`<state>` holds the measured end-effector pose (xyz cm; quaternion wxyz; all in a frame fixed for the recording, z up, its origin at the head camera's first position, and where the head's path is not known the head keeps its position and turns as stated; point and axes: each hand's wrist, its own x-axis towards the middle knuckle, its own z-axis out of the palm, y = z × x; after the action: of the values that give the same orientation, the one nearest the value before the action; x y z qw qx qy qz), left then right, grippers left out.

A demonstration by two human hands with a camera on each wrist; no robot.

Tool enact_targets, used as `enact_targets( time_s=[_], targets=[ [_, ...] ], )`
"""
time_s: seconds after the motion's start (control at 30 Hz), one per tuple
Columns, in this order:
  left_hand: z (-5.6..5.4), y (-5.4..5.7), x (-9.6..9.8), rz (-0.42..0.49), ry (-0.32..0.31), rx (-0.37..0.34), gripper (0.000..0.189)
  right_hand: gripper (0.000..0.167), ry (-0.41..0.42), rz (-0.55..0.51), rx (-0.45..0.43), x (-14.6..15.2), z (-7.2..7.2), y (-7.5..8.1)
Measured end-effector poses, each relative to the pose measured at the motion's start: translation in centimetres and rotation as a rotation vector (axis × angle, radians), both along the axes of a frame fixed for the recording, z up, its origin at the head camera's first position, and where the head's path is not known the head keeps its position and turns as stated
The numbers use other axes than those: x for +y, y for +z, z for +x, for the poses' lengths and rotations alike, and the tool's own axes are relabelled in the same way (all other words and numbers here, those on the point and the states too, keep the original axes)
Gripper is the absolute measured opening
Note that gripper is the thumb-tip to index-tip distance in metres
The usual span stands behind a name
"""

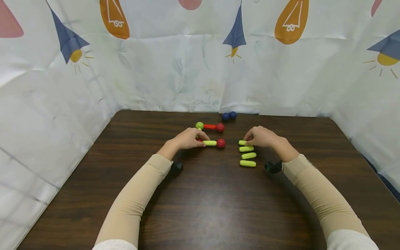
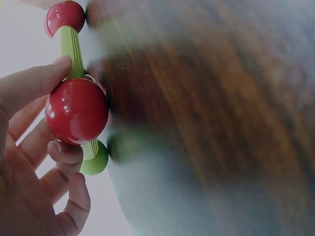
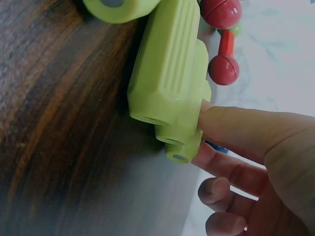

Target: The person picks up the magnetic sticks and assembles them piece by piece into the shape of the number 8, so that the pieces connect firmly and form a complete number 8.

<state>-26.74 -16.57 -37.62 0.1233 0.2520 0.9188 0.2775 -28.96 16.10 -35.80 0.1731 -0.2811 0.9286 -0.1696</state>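
Observation:
My left hand (image 1: 187, 138) grips a joined toy piece of balls and ribbed rods. In the left wrist view its thumb presses a yellow-green rod (image 2: 71, 49) beside a near red ball (image 2: 77, 111), with fingers curled around that ball. The rod's other end carries another red ball (image 1: 221, 143); a green ball (image 1: 199, 125) links to a red rod (image 1: 210, 126) and a third red ball (image 1: 220, 127). My right hand (image 1: 262, 136) pinches the farthest yellow-green rod (image 1: 241, 142) of a loose row, between thumb and fingers. Nearer rods (image 3: 165, 64) partly hide it in the right wrist view.
Several loose yellow-green rods, the nearest (image 1: 248, 163) among them, lie in a column before my right hand. Two blue balls (image 1: 233, 115) sit by the far edge of the dark wooden table (image 1: 212, 208). Behind it hangs a patterned white curtain (image 1: 187, 69).

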Motion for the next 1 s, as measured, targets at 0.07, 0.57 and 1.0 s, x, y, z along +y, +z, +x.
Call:
enact_targets(
  time_s=[0.07,0.57,1.0],
  targets=[
    [0.0,0.1,0.0,0.002,-0.002,0.0,0.024,0.024,-0.009,-0.014,0.009,0.0,-0.1,-0.1],
    [-0.1,-0.1,0.0,0.001,0.009,-0.006,0.024,0.036,-0.137,-0.328,-0.167,-3.7,-1.6,-0.7],
    [-0.1,-0.1,0.0,-0.002,0.0,0.001,0.024,0.041,-0.333,-0.418,-0.394,-4.9,-3.2,-1.3]
  ],
)
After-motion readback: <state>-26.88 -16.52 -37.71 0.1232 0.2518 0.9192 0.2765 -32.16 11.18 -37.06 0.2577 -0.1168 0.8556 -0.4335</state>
